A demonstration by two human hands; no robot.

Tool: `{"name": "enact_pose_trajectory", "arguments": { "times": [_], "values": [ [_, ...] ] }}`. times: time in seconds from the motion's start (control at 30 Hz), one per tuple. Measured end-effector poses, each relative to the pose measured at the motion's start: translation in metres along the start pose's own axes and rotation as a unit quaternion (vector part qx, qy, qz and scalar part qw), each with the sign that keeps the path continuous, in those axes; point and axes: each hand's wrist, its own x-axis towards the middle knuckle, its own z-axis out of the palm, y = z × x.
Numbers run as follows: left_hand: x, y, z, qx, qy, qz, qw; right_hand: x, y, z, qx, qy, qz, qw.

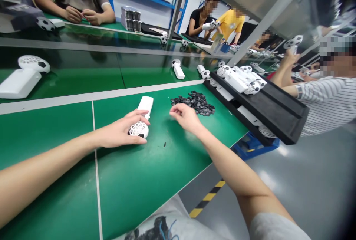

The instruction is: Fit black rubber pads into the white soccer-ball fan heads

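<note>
On the green table [147,180] lies a white handheld device [145,103] with a round head patterned like a football. My left hand [125,128] is curled round that head, thumb on the near side and fingers over the far side. To its right, my right hand [185,117] is held with thumb and fingertips pinched together; whatever may be between them is too small to make out. Just beyond it lies a pile of small black discs [198,101]. A small dark piece [164,144] rests between and nearer than my hands.
Black trays [278,110] holding more white devices overhang the table's right edge. Beyond a pale rail [55,99], a green conveyor [97,71] carries further devices [19,83]. A person [78,2] sits across; a person in stripes [328,95] is at the right. A metal post slants overhead.
</note>
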Motion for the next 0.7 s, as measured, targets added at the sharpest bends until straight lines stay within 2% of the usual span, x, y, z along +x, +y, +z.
{"name": "enact_pose_trajectory", "arguments": {
  "times": [0.07,0.17,0.33,0.43,0.57,0.7],
  "values": [
    [0.0,-0.001,-0.003,0.003,-0.023,0.012,1.0,0.004,0.02,-0.011,-0.105,0.036,0.028,0.993],
    [0.001,-0.003,-0.003,0.014,-0.035,0.023,0.999,0.005,0.037,-0.016,-0.135,0.028,0.051,0.989],
    [-0.003,-0.005,0.001,-0.001,0.042,-0.057,0.997,0.004,0.042,-0.014,-0.133,0.013,0.05,0.99],
    [-0.009,-0.004,-0.008,-0.023,0.003,-0.074,0.997,0.003,0.039,-0.014,-0.112,0.004,0.04,0.993],
    [-0.016,-0.003,-0.023,-0.015,-0.065,-0.038,0.997,-0.006,0.023,-0.011,-0.07,-0.019,0.021,0.997],
    [-0.02,0.0,-0.022,0.002,-0.067,-0.038,0.997,-0.019,-0.006,-0.009,-0.006,-0.01,-0.026,1.0]
  ]
}}
